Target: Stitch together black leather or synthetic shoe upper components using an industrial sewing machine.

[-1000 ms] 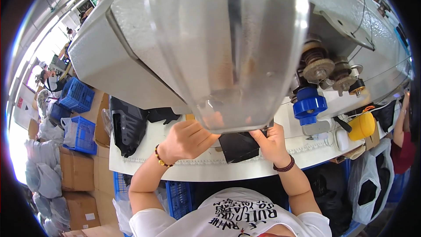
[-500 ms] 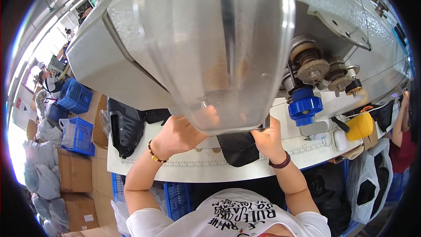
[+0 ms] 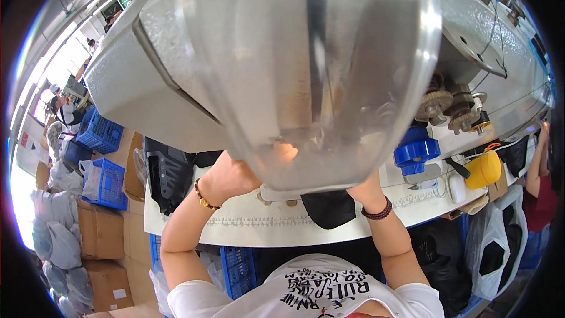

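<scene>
A large clear plastic shield (image 3: 318, 165) on a pale grey sewing machine (image 3: 147, 82) fills the upper middle and blurs what lies behind it. My left hand (image 3: 231, 175) reaches in at its left edge, knuckles up, its fingers hidden. My right hand (image 3: 367, 191) is at the shield's lower right edge, and its fingers are hidden too. Beside it a black piece of material (image 3: 329, 209) juts out below the shield onto the white table (image 3: 253, 229); whether my fingers grip it cannot be seen.
Black shaped pieces (image 3: 168, 174) lie stacked at the table's left. Right of the shield are a blue knob (image 3: 416, 151), thread tension dials (image 3: 462, 112), and a yellow container (image 3: 484, 171). Blue crates (image 3: 106, 182) and cardboard boxes (image 3: 101, 229) stand on the left floor. Another person's arm (image 3: 534, 165) shows far right.
The shield appears larger and covers more of my right hand and the dials. My left hand has shifted slightly left and up. The black piece sits slightly lower and further right.
</scene>
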Available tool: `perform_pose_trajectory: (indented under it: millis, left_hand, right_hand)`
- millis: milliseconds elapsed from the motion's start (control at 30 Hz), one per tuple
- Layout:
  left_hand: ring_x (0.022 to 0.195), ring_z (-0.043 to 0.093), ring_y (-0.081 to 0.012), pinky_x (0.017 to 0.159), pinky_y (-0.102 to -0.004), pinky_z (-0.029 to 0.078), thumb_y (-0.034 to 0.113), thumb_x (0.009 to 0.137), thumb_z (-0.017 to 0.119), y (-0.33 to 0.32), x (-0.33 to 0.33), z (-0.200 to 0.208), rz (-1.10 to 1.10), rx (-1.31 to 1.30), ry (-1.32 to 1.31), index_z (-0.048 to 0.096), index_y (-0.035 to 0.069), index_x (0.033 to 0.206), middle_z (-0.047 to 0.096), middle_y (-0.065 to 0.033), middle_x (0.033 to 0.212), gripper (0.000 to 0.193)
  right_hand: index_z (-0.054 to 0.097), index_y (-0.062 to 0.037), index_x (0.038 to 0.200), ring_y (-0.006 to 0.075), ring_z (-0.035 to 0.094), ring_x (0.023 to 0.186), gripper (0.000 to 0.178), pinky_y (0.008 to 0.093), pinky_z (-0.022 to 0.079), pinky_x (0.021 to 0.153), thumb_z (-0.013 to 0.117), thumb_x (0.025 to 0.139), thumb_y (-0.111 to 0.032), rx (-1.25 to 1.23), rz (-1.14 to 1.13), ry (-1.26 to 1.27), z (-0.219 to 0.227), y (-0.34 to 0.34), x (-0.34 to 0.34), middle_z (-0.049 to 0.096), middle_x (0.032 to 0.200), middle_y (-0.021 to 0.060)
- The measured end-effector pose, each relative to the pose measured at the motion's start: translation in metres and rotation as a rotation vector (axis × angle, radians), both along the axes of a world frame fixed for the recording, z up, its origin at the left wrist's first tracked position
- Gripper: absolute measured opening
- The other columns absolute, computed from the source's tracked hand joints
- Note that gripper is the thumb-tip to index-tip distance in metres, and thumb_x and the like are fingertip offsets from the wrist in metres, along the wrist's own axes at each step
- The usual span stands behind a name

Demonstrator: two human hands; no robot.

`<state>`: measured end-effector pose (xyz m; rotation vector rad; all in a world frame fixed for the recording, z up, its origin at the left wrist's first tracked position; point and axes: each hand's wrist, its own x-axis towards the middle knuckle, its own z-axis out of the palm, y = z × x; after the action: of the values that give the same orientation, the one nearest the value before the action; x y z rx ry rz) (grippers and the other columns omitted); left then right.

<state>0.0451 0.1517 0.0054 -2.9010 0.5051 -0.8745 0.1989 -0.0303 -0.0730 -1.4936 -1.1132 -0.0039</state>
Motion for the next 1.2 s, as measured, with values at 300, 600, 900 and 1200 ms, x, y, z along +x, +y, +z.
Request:
perform_pose_trajectory:
  millis: [300, 600, 900, 1200]
  left_hand:
    - [0.082, 0.065, -0.0188, 0.072, -0.0287, 0.056, 0.003, 0.070, 0.061, -0.006, 0.003, 0.005, 0.125, 0.097, 0.047, 0.066, 0.009, 0.096, 0.065, -0.0071, 0.094, 0.027]
    - [0.089, 0.062, -0.0239, 0.081, -0.0362, 0.051, 0.006, 0.071, 0.060, -0.002, 0.004, -0.017, 0.119, 0.249, -0.127, 0.065, 0.007, 0.090, 0.064, -0.0079, 0.094, 0.020]
    - [0.078, 0.059, -0.0244, 0.069, -0.0350, 0.049, 0.011, 0.073, 0.061, -0.003, 0.003, -0.017, 0.155, -0.111, 0.029, 0.065, 0.011, 0.087, 0.061, -0.0047, 0.086, 0.014]
    - [0.073, 0.057, -0.0273, 0.058, -0.0334, 0.051, 0.020, 0.062, 0.066, -0.032, 0.001, -0.022, 0.240, 0.075, 0.008, 0.063, 0.006, 0.083, 0.058, -0.0139, 0.083, 0.025]
  right_hand:
    - [0.058, -0.0018, 0.101, 0.0231, 0.060, 0.083, 0.032, 0.0359, 0.046, 0.080, 0.071, 0.073, -0.012, 0.199, -0.056, 0.110, -0.048, 0.025, 0.025, 0.062, 0.092, 0.0082]
    - [0.063, -0.0070, 0.092, 0.0280, 0.059, 0.086, 0.026, 0.0393, 0.045, 0.078, 0.071, 0.070, -0.015, 0.006, -0.021, -0.239, 0.013, -0.002, 0.012, 0.062, 0.089, 0.0106]
    - [0.064, -0.0093, 0.087, 0.0275, 0.059, 0.075, 0.023, 0.0406, 0.046, 0.065, 0.063, 0.064, -0.005, -0.199, -0.067, -0.631, -0.002, 0.001, -0.012, 0.058, 0.077, 0.0071]
    - [0.055, -0.0033, 0.113, 0.0255, 0.059, 0.094, 0.041, 0.0375, 0.044, 0.089, 0.068, 0.074, -0.011, -0.024, 0.251, -0.081, -0.010, 0.003, 0.030, 0.061, 0.103, 0.0112]
